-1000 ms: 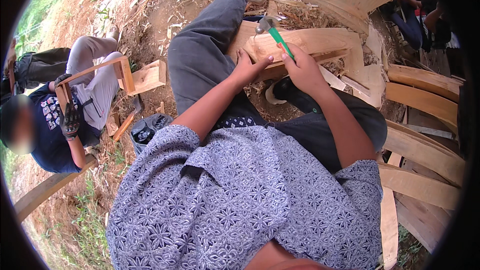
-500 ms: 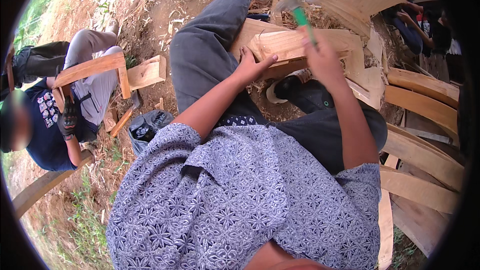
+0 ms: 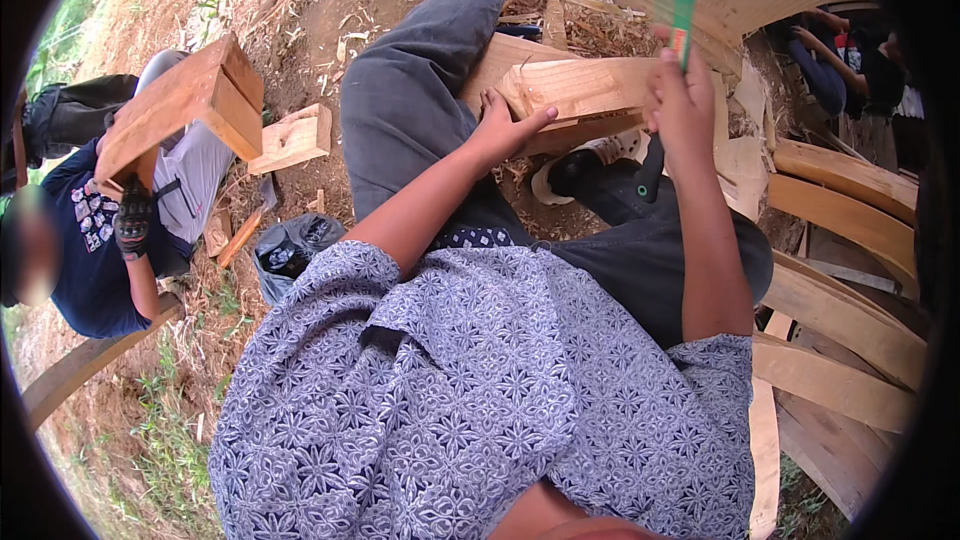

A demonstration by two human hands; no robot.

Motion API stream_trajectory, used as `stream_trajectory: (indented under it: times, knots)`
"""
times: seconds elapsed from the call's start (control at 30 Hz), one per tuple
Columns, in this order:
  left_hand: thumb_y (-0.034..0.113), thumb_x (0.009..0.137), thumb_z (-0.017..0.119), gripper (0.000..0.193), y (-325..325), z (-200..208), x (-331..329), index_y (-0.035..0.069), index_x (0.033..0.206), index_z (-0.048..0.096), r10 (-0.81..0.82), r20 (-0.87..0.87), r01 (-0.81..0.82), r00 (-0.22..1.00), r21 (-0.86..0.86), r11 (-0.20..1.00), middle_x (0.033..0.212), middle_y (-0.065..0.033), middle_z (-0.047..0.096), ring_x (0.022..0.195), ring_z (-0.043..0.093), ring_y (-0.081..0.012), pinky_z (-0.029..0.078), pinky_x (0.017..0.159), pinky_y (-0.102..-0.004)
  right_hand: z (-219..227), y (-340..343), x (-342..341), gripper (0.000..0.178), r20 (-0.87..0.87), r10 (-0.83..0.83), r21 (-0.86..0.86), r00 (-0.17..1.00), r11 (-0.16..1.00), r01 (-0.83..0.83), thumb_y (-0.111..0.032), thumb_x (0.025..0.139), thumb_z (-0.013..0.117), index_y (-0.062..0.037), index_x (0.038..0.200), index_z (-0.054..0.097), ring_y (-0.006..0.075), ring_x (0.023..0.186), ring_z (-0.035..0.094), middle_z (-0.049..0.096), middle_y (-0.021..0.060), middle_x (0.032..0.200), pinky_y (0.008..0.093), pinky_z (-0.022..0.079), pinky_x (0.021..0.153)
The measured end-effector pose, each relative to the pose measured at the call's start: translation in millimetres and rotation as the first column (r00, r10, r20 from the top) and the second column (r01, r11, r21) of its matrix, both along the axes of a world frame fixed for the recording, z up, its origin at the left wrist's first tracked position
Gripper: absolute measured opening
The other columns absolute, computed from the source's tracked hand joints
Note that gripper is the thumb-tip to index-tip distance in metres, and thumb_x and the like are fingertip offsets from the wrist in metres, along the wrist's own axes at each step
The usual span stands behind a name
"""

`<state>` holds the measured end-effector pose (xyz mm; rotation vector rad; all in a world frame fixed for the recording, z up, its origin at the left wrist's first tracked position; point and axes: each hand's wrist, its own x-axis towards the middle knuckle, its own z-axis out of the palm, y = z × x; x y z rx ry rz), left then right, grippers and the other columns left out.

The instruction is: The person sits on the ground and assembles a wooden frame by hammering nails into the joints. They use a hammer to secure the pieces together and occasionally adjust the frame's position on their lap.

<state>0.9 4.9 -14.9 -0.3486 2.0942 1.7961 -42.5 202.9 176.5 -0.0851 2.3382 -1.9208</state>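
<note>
Green-handled steel hammer (image 3: 679, 2), raised high above the pale squared wooden block (image 3: 575, 88) since a second ago, when resting low against it. Right hand (image 3: 680, 100) fingers wrapped tight round the handle; left hand (image 3: 503, 126) pressing the block's near end, steadying across the lap. Looks cocked for a strike.
</note>
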Motion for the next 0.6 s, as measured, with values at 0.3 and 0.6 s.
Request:
stream_trajectory:
  times: [0.3, 0.6]
  knots:
    - [0.078, 0.075, 0.072, 0.150, 0.7, 7.1, 2.1, -0.024, 0.150, -0.009, -0.021, 0.007, 0.021, 1.000, -0.010, 1.000, 0.162, -0.0425, -0.002, 0.156, 0.004, -0.0447, 0.013, 0.127, -0.0406, -53.0, 8.7, 8.2, 0.028, 0.595, 0.222, -0.122, 0.773, 0.975, -0.186, -0.030, 0.110, 0.047, -0.0106, 0.129, 0.055, 0.0030, 0.048, 0.037, 0.038, -0.0079, 0.066, 0.0214, 0.033, 0.042]
    - [0.078, 0.076, 0.071, 0.149, -0.4, 3.7, 4.1, -0.024, 0.150, -0.008, -0.026, 0.016, 0.026, 1.000, -0.015, 1.000, 0.162, -0.0427, -0.002, 0.156, 0.004, -0.0456, 0.012, 0.128, -0.0404, -56.5, 0.2, 4.5, 0.025, 0.667, 0.288, -0.197, 0.687, 0.958, -0.211, -0.029, 0.109, 0.049, -0.0124, 0.127, 0.055, 0.0033, 0.049, 0.037, 0.038, -0.0067, 0.066, 0.0218, 0.033, 0.044]
